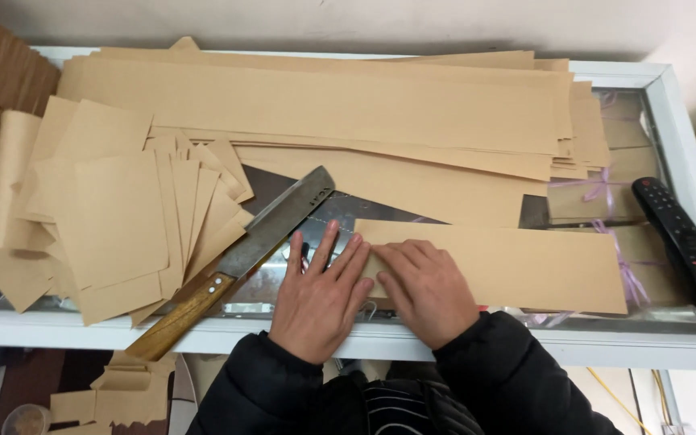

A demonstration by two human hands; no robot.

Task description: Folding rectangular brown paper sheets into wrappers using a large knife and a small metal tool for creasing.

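A long strip of brown paper (517, 266) lies across the glass counter top (340, 213) in front of me. My left hand (320, 294) presses flat on the strip's left end, fingers spread. My right hand (424, 290) lies beside it, fingers pointing left and pressing down on the same end of the strip. A large knife (235, 262) with a wooden handle rests diagonally just left of my left hand, its handle sticking out over the counter's front edge.
A pile of cut square paper pieces (122, 217) lies at the left. Long brown sheets (324, 109) are stacked across the back. A black remote control (682, 242) lies at the right edge. More paper scraps (114, 395) sit below the counter.
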